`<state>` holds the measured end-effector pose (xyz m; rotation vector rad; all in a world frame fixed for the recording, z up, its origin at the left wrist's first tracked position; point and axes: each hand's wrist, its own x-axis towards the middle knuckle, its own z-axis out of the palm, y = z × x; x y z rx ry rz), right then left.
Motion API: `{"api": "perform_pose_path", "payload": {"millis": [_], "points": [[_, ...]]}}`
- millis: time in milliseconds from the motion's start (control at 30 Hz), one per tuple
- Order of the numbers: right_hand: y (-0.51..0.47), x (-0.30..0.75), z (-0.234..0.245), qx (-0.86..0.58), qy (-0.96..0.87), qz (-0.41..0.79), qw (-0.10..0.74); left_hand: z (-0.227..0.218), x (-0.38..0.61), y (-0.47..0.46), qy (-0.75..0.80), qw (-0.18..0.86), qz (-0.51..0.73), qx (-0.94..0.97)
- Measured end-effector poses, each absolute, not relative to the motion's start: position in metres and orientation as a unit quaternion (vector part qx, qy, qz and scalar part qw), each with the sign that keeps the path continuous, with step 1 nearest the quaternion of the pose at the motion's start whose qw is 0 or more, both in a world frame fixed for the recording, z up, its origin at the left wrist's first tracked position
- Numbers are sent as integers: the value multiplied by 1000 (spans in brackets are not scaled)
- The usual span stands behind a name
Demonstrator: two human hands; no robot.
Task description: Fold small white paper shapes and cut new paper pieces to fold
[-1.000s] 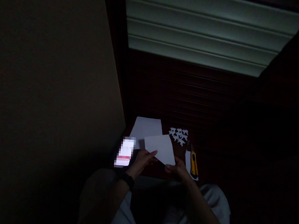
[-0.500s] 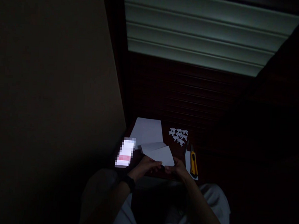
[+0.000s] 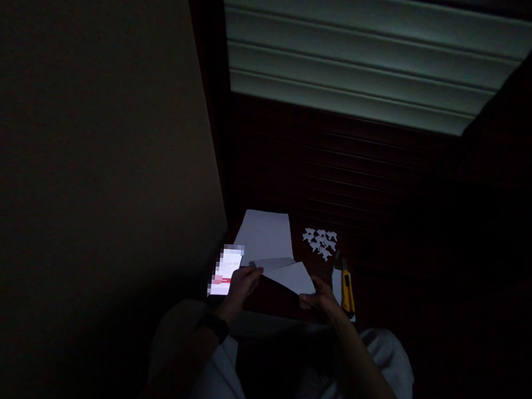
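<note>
The scene is very dark. I hold a folded white paper sheet (image 3: 290, 275) low over a small dark wooden table (image 3: 310, 260). My left hand (image 3: 242, 286) pinches the sheet's left corner, with a dark wristband on that wrist. Fingers of my right hand (image 3: 320, 299) are closed on its right lower corner. The paper is folded over along its long edge. Right beside my left hand lies a lit phone (image 3: 226, 271).
A stack of white paper (image 3: 266, 235) lies behind the folded sheet. Several small white paper cut-outs (image 3: 321, 241) sit at the table's far right. A yellow utility knife (image 3: 347, 290) lies on a paper scrap at right. A wall stands left, and pale slats hang above.
The sheet, flat and tilted a second ago, has been folded over and lowered toward the table. My left hand has slid left along its edge, toward the phone.
</note>
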<state>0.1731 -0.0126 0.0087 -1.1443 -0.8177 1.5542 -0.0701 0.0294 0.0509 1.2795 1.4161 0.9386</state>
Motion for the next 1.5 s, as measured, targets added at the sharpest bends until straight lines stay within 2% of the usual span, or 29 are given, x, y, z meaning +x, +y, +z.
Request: {"api": "perform_pose_path", "payload": {"millis": [67, 133, 200, 300, 400, 467, 567, 633, 700, 767, 900, 1133, 1500], "points": [[-12, 176, 13, -478, -337, 640, 498, 62, -68, 22, 588, 306, 403, 631], [-13, 178, 19, -478, -343, 642, 492, 74, -60, 13, 479, 189, 361, 777], [-13, 178, 26, -473, -351, 652, 478, 81, -48, 8, 345, 121, 299, 881], [-15, 177, 33, -465, -360, 665, 461, 77, -34, 10, 280, 62, 254, 924], [-16, 178, 40, -479, -383, 649, 450, 69, -28, 17, 287, 47, 222, 931], [-17, 179, 49, -513, -429, 584, 460, 68, -27, 18, 299, 36, 209, 931], [-22, 178, 76, -590, -561, 342, 468, 77, -22, 17, 308, 12, 187, 933], [-26, 174, 99, -625, -670, 149, 373, 88, -16, 16, 314, -5, 175, 933], [-30, 169, 122, -624, -745, -10, 235, 98, -9, 16, 310, -20, 166, 936], [-31, 163, 139, -614, -769, -96, 151, 106, -2, 16, 306, -29, 158, 938], [-27, 158, 149, -574, -807, -102, 92, 115, 3, 17, 320, -23, 152, 935], [-35, 172, 158, -532, -837, -91, 89, 130, -5, 17, 345, 34, 175, 922], [-40, 220, 174, -547, -823, -141, 60, 139, -21, 30, 364, 31, 166, 916]]}}
